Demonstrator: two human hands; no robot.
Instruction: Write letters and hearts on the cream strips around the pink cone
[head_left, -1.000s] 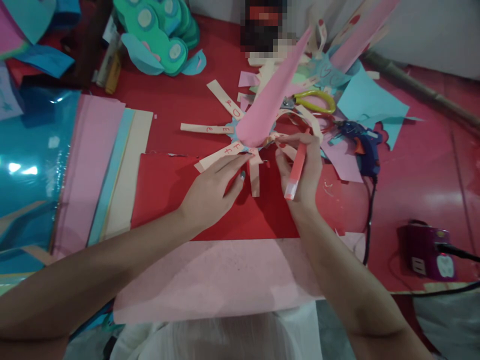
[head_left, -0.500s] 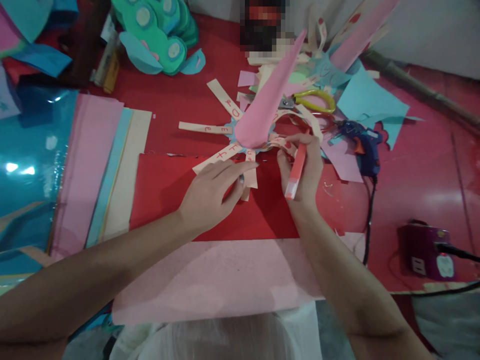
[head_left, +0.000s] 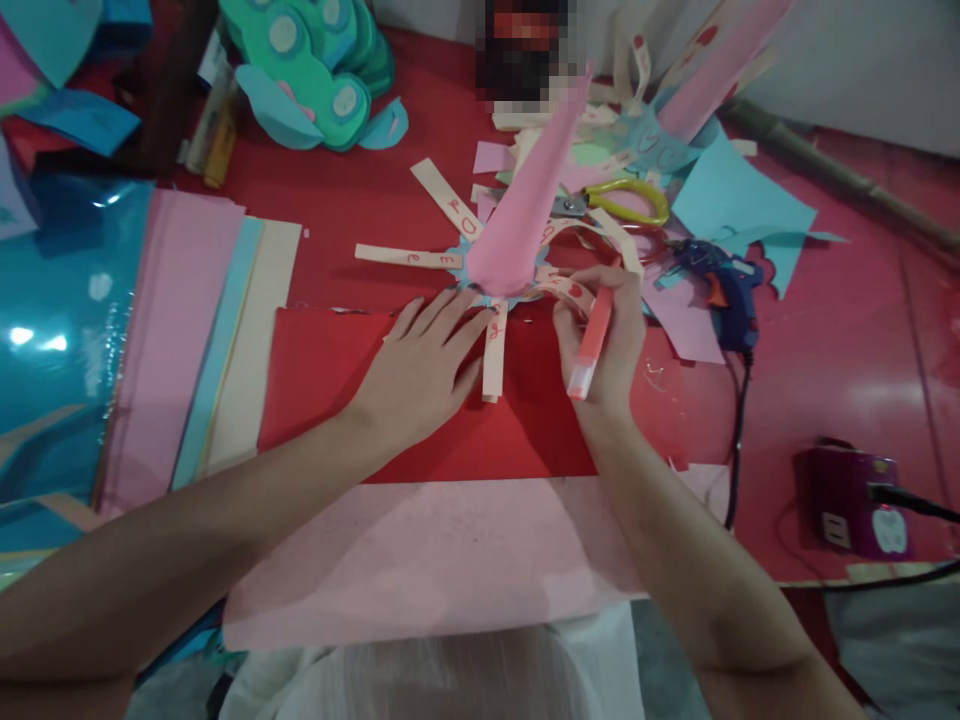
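A pink paper cone [head_left: 517,220] stands, leaning a little right, on a blue scalloped base [head_left: 459,262]. Cream paper strips with red letters fan out around it, one pointing left [head_left: 405,257] and one toward me [head_left: 494,355]. My left hand [head_left: 420,350] lies flat with its fingers spread, covering most of a strip at the cone's front left. In my right hand [head_left: 611,340] is a red marker [head_left: 592,340], slanting down toward me. Its fingertips are near a curled strip with a red heart [head_left: 576,290] at the cone's right.
Behind the cone lie yellow-handled scissors [head_left: 622,202]. A blue glue gun [head_left: 724,290] and a purple power box [head_left: 855,500] sit at right. Coloured paper sheets [head_left: 187,300] are stacked at left. Green foam cutouts [head_left: 315,80] lie at the back, a bamboo stick [head_left: 825,170] at back right.
My left hand has moved up and left from the front strip, its fingers spreading over the front-left strip. The front strip now lies straight and uncovered. My right hand has hardly moved.
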